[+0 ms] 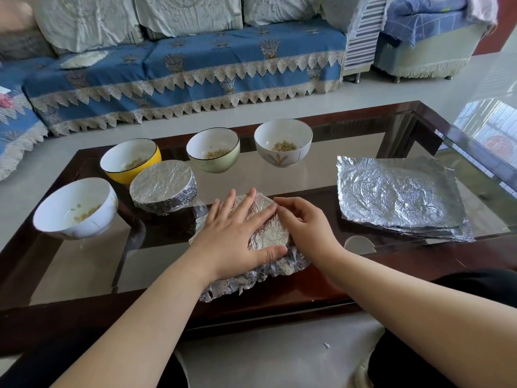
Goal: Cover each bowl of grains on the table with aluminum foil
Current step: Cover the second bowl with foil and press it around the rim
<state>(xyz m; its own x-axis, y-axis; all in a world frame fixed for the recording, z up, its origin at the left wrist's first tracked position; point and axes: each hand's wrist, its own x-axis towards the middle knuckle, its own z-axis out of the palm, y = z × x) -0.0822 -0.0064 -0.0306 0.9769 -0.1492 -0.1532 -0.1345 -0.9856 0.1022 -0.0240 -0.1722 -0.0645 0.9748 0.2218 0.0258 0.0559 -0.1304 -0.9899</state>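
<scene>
On the worktop, a stack of foil sheets is laid at the right; four bowls remain uncovered. The foil-draped bowl is pressed flat by the released left hand, while its rim is pinched by the right hand. Foil is thin and tear-prone; it should be crimped gently along the edge.

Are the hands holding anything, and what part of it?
The left hand presses flat on top of the crinkled silver foil sheet draped over a bowl. The right hand curls its fingers against the foil's right edge, apparently folding it down.
</scene>
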